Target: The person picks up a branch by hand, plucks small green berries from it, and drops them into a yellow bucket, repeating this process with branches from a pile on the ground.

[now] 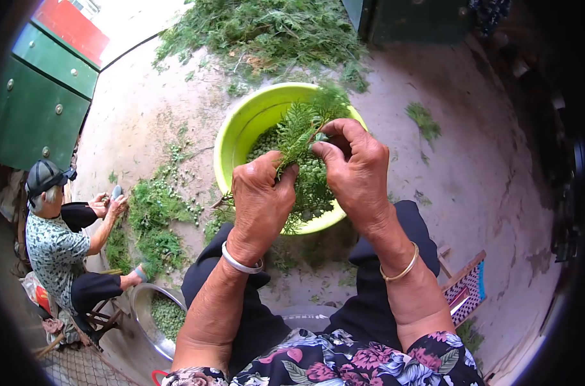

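Observation:
My left hand (263, 196) is closed around the lower part of a leafy evergreen sprig (299, 128), thumb against the bent fingers. At the sprig's upper right, my right hand (357, 170) pinches a small pale-green cone (319, 137) between thumb and forefinger. Both hands are above a yellow-green plastic basin (238, 122). Small round green cones (261, 143) lie in the basin, partly hidden by the sprig and my hands.
A large heap of evergreen branches (267, 32) lies beyond the basin. To the left, another person (57, 238) sits beside more cuttings (154, 212) and a metal bowl (138, 302) of green cones. A woven-seat stool (463, 289) stands at right, near a loose sprig (424, 122).

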Tool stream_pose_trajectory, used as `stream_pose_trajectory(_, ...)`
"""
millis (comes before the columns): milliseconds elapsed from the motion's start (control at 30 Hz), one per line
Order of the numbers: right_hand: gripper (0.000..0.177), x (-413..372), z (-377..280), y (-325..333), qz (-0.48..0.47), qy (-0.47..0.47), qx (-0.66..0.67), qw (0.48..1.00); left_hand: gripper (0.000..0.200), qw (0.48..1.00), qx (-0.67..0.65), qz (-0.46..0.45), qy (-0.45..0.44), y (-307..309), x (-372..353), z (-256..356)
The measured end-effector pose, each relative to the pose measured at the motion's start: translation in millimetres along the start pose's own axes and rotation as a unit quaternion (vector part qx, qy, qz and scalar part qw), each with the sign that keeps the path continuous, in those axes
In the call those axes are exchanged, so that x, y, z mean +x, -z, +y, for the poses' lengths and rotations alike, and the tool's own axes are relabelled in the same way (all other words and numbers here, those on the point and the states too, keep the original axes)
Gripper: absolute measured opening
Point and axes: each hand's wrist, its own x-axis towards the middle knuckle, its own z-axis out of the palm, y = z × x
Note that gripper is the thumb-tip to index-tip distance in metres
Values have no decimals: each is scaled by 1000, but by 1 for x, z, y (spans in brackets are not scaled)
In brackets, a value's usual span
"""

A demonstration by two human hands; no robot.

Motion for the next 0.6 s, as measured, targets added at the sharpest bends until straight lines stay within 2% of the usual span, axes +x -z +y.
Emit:
stream_pose_trajectory(67, 17, 2, -2, 6, -24, -11, -17, 1000, 6, 1000, 4, -6, -3, 1, 0, 0)
stream_pose_trajectory(133, 15, 3, -3, 8, -47, -24, -32, 998, 6, 998, -51, -17, 10, 3, 2, 3)
stream_pose_trajectory(200, 9, 4, -2, 9, -68, -129, 74, 987, 7, 995, -83, -38, 37, 4, 2, 2)
stream_pose_trajectory(233, 9, 6, -4, 12, -67, -131, 73, 986, 7, 990, -115, -56, 64, 5, 2, 2)
stream_pose_trajectory(267, 7, 10, -6, 16, -91, -192, 169, 962, 7, 990, -116, -58, 64, 6, 3, 3)
stream_pose_trajectory(333, 9, 12, -3, 21, -118, -274, 335, 894, 9, 960, -204, -102, 159, 11, 6, 10)
stream_pose_trajectory(367, 9, 13, -1, 22, -116, -275, 334, 894, 9, 960, -205, -104, 159, 11, 7, 12)
stream_pose_trajectory(433, 10, 13, 3, 24, -113, -331, 484, 802, 10, 929, -306, -92, 187, 12, 8, 16)
stream_pose_trajectory(467, 13, 13, 7, 24, -121, -331, 518, 780, 10, 919, -325, -87, 206, 13, 8, 23)
stream_pose_trajectory(500, 13, 13, 7, 24, -121, -331, 517, 780, 10, 919, -326, -88, 206, 13, 9, 23)
stream_pose_trajectory(567, 14, 12, 6, 23, -86, -355, 563, 741, 11, 933, -298, -105, 173, 14, 10, 23)
stream_pose_trajectory(600, 11, 13, 5, 22, -61, -358, 552, 751, 11, 932, -299, -106, 173, 13, 11, 21)
